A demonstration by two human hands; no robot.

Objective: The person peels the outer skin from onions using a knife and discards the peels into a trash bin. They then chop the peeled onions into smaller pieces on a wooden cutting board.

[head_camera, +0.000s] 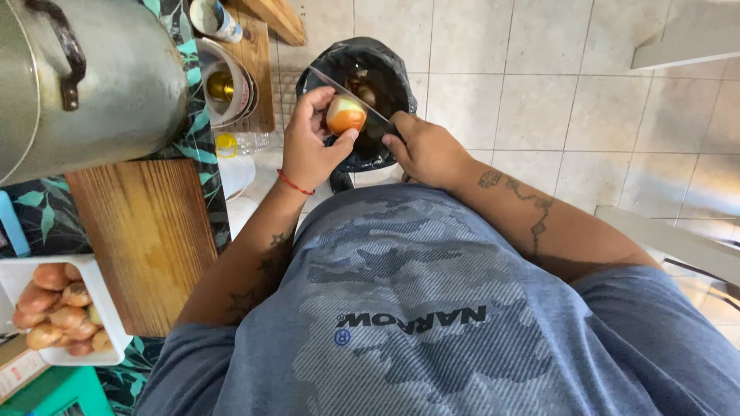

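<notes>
A round, partly peeled onion (345, 115), pale at the top and orange-brown below, sits pinched in fingertips above a black-lined bin (327, 65). A long steel kitchen knife (348, 96) lies slanted across its top, blade touching the skin.

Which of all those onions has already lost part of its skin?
The onion in the left hand, held over the black-lined bin: its top shows pale flesh. Those in the white tray are all brown-skinned.

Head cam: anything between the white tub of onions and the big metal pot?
Yes: a bare wooden cutting board lies between the white tub and the metal pot, on the leaf-print cloth.
</notes>
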